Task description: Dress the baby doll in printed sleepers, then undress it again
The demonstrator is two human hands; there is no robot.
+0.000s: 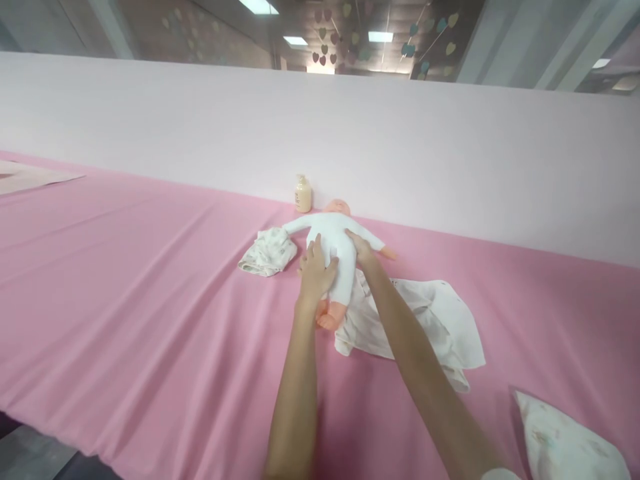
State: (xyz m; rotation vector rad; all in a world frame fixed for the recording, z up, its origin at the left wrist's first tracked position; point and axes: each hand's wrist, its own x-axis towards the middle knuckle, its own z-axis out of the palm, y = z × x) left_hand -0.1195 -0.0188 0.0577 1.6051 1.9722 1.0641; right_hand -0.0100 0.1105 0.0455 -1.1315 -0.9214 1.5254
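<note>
A baby doll (334,241) in a white bodysuit lies on its back on the pink cloth (150,287), head toward the white wall. My left hand (315,270) grips the doll's left side at the waist, fingers curled round it. My right hand (361,248) holds the doll's other side near its arm. The doll's bare feet (327,317) stick out below my left wrist. A spread white garment (430,320) lies under and to the right of the doll.
A folded patterned cloth (267,252) lies left of the doll. A small cream pump bottle (303,194) stands by the white wall (450,160) behind the doll's head. A patterned pillow or cloth (565,440) sits at the lower right. A pale sheet (30,177) lies far left.
</note>
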